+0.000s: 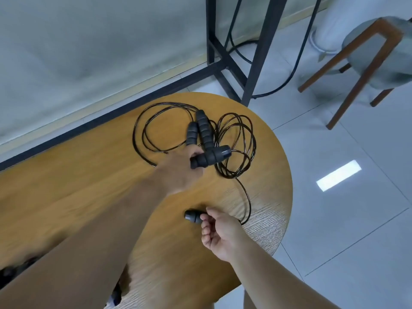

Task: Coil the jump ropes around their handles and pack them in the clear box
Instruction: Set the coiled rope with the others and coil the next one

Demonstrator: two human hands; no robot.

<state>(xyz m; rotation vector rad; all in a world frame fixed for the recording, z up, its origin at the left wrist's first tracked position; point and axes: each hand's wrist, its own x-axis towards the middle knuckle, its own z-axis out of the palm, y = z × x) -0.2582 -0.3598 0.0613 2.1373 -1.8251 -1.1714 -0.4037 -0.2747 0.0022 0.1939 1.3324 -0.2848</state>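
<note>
Head view, frame blurred by motion. Round wooden table [89, 175] fills lower left and centre.

Jump ropes [236, 139]: thin black cord lying in loose, uncoiled loops at upper centre of the table, one loop set to the left, a denser tangle to the right. Three grey foam handles [204, 130] lie together among the loops.

Left hand [178, 170]: centre frame, reaching into the pile, touching the handles; blur hides the fingers, so I cannot tell whether it grips.

Right hand [219, 233]: lower centre, fingers curled around a fourth handle [192, 216], its dark end cap pointing left. Cord runs from it up the table's right edge to the tangle.

No legible writing or brand marks anywhere.

Wooden chair [367, 63] on pale floor tiles, upper right.
</note>
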